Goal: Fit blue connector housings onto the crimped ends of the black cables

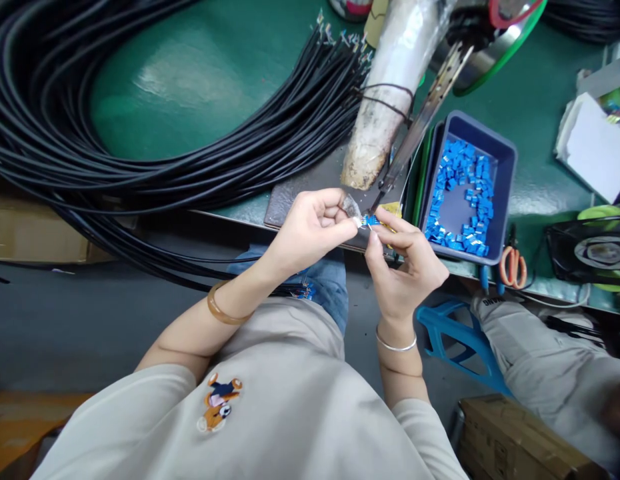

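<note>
Near the bench's front edge, a small blue connector (371,221) lies between my two hands, just under the dark tip of a soldering iron (407,143). My left hand (323,223) is closed in a pinch at its left side, with a greyish-white cloth-like piece (351,208) at the fingertips. My right hand (403,257) pinches a thin light wire end (369,227) at the connector's right side, thumb and fingers bent together. Something yellow (391,210) shows behind the right fingertips. The fine wires in the connector are too small to tell apart.
Black cables (205,170) sweep across the bench (185,67) from the left. A wrapped exhaust tube (385,100) hangs above the hands. To the right are a bin (510,180) of blue connectors, orange-handled scissors (513,267), a blue stool (455,333) and a seated person (545,360).
</note>
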Available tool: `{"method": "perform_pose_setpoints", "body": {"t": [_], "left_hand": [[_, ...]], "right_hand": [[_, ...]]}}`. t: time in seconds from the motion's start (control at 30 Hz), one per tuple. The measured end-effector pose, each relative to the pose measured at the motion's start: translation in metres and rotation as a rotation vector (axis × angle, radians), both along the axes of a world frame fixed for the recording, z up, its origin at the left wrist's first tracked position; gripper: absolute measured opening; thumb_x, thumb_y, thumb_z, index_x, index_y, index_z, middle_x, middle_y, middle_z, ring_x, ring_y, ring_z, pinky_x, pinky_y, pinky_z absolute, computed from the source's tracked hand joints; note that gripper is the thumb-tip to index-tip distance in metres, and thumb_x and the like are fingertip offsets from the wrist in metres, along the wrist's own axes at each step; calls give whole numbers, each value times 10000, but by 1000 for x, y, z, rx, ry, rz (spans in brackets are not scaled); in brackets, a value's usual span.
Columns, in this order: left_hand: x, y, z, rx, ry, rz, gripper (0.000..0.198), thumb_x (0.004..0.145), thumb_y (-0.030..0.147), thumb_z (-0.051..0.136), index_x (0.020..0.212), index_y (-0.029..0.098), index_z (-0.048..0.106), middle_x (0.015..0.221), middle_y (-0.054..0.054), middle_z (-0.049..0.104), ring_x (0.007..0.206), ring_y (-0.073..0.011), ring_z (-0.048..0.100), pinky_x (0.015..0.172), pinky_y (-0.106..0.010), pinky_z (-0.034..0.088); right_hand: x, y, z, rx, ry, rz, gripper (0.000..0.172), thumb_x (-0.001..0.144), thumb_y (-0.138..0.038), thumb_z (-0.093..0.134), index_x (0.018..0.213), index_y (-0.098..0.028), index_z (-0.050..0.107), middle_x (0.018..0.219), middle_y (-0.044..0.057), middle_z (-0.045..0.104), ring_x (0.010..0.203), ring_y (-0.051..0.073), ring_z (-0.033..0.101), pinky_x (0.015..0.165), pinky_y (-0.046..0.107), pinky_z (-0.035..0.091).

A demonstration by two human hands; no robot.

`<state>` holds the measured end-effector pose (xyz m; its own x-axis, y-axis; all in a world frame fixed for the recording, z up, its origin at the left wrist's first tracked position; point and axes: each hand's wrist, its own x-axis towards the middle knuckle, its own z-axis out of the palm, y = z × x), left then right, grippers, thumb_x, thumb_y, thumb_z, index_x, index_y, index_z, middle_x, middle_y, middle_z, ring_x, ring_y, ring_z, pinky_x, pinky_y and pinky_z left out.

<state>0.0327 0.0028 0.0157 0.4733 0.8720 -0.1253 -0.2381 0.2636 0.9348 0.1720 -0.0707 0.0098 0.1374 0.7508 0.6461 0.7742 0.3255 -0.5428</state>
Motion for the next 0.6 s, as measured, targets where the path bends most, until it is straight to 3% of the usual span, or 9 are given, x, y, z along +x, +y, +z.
{"method": "perform_pose_setpoints", "body": {"t": [0.23, 0.6], "left_hand": [[4, 3, 2, 18, 17, 28, 143, 694, 156, 671, 629, 147, 545, 525, 45, 486, 485, -30, 395, 456, -164, 320], [0, 2, 6, -8, 32, -2, 184, 703, 133, 653, 615, 157, 494, 546, 46, 441, 502, -30, 380, 465, -176, 298]], "right_hand": [[2, 5, 2, -24, -22, -9, 31, 894, -185, 658, 895, -214, 650, 1088, 46, 778, 928, 195, 776, 753, 321, 671], [1, 3, 7, -23, -13, -4, 88, 870, -145, 681, 908, -217, 648, 1111, 42, 774, 938, 191, 773, 751, 311, 675]]}}
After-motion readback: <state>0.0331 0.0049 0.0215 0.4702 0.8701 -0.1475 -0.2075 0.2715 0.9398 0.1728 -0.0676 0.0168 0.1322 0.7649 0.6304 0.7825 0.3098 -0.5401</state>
